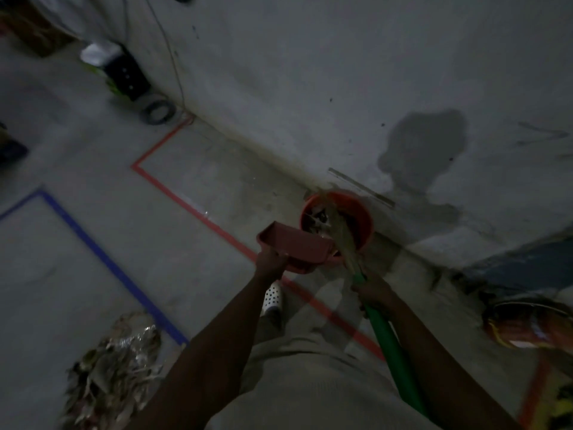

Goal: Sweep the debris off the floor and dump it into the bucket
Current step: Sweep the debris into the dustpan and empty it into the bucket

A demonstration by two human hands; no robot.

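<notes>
A red bucket [359, 212] stands on the concrete floor against the wall, with debris inside. My left hand [270, 261] grips a reddish dustpan [294, 245], held tilted at the bucket's near rim. My right hand [373, 291] grips the green handle of a broom [387, 330]; its straw bristles [339, 231] reach into the bucket's mouth. A pile of dry leaves and shiny scraps [114, 370] lies on the floor at the lower left.
Red tape [192, 201] and blue tape [102, 259] mark rectangles on the floor. A dark device with a cable coil [124, 72] sits by the wall at upper left. An orange packet [527, 324] lies at right. My white shoe [272, 297] is below the dustpan.
</notes>
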